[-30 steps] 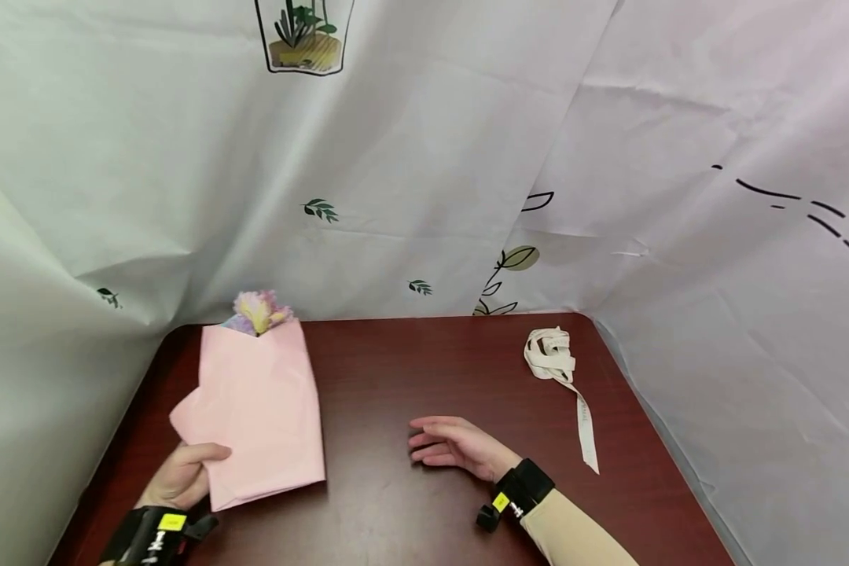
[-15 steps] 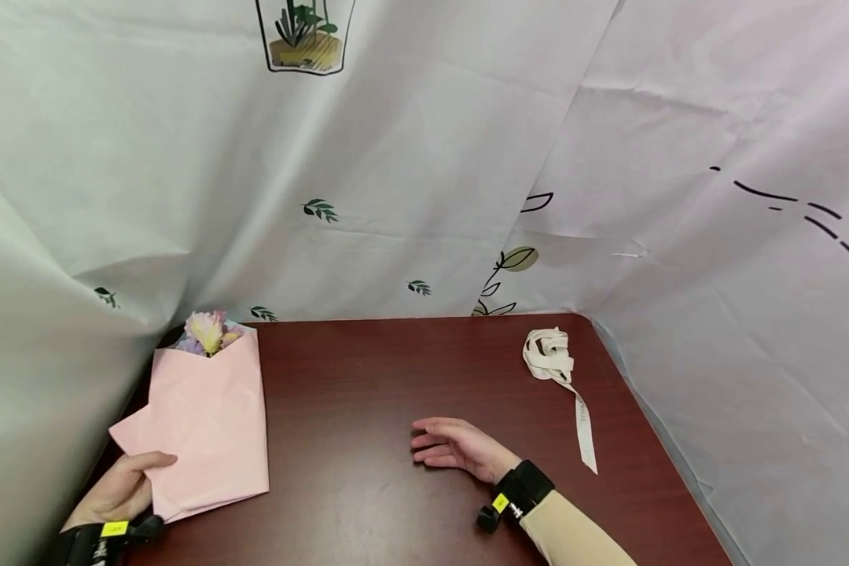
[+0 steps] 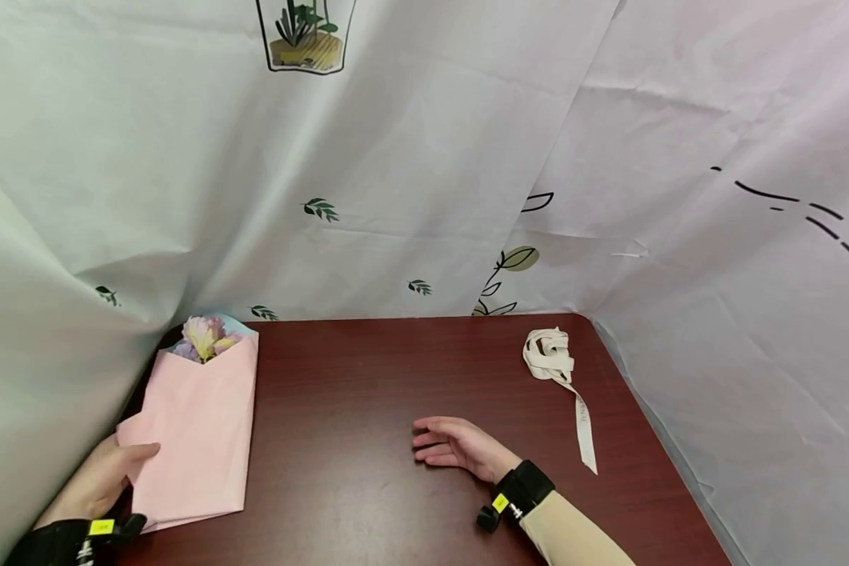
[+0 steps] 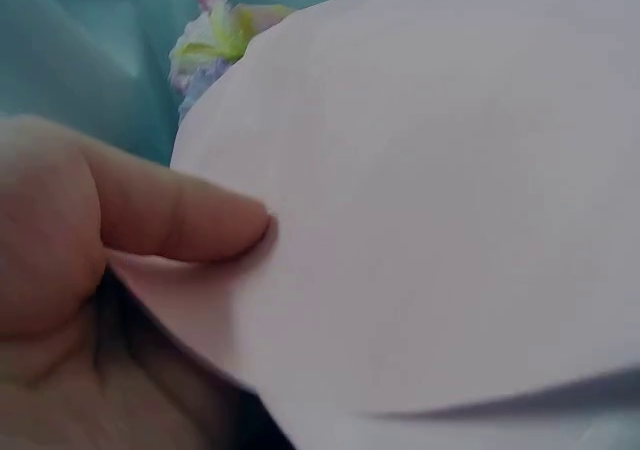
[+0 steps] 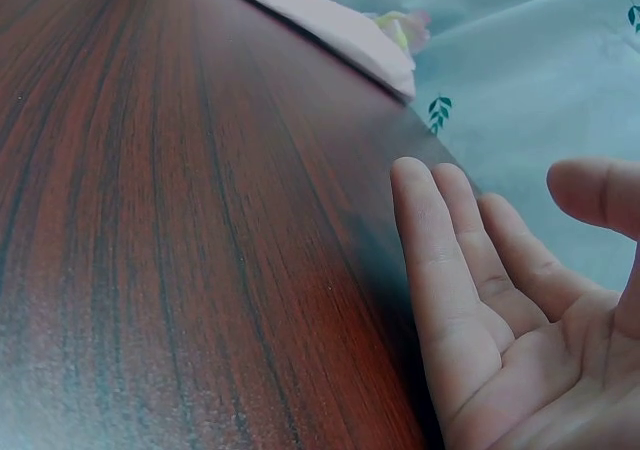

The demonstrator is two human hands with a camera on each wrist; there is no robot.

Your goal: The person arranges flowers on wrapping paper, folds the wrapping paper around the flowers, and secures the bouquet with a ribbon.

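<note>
At the table's left side my left hand [image 3: 99, 479] grips the lower left edge of a bouquet wrapped in pink paper [image 3: 194, 432], thumb on top and the other fingers hidden beneath. Pink, yellow and lilac flower heads [image 3: 207, 338] show at the wrap's top opening, with a bit of pale blue paper behind them. In the left wrist view the thumb [image 4: 190, 215] presses flat on the pink sheet. My right hand [image 3: 463, 446] rests at the middle of the table, holding nothing, its fingers loosely extended and palm turned sideways.
A loosely bundled cream ribbon [image 3: 550, 354] lies at the back right of the dark red wooden table [image 3: 368, 377], one printed tail trailing toward the front. Pale cloth with leaf prints [image 3: 424, 157] hangs behind and along both sides.
My left hand has carried the wrapped bouquet left, toward the table's left edge, and tilted it slightly in the last half second. The right hand has stayed practically still.
</note>
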